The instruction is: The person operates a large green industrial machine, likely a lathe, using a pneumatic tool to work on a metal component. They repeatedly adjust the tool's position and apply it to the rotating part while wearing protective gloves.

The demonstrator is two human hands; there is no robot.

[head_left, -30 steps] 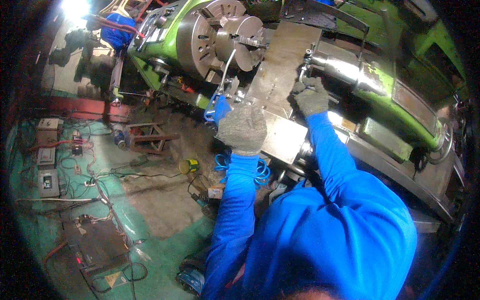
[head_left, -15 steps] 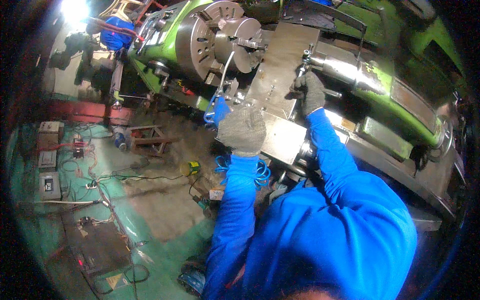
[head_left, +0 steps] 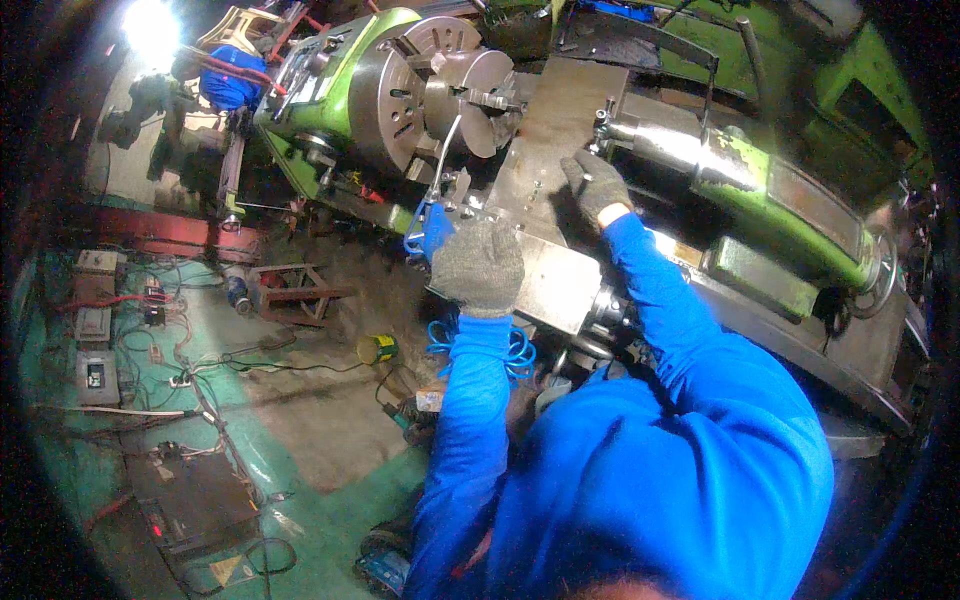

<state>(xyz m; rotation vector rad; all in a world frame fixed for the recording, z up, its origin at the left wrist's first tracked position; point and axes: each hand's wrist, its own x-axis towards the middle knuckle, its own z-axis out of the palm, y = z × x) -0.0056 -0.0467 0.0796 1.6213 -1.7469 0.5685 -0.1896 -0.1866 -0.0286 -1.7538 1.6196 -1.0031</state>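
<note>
My left hand point(head_left: 478, 266), in a grey knit glove, is closed around the lower part of a blue air blow gun point(head_left: 432, 230). Its thin bent metal nozzle points up toward the lathe chuck point(head_left: 470, 95); the fingers are mostly hidden under the glove's back. Blue coiled hose point(head_left: 522, 352) hangs around that wrist. My right hand point(head_left: 600, 190), gloved alike, is over the right edge of the flat metal slide point(head_left: 568, 105), just below the tailstock spindle point(head_left: 655, 138). Its fingers look curled, with a small bright metal spot among them; what it holds cannot be made out.
The green tailstock point(head_left: 775, 190) and its handwheel point(head_left: 882, 272) stand to the right. A bright metal cover plate point(head_left: 555, 282) lies between my arms. At left, cables, electrical boxes point(head_left: 98, 375), a yellow-green can point(head_left: 378, 349) and a rusty metal frame point(head_left: 300, 293) are on the floor.
My right hand has turned and dropped slightly from the spindle end; the metal rods that stuck out beside it no longer show. My left hand stays with the blow gun. The view has shifted slightly.
</note>
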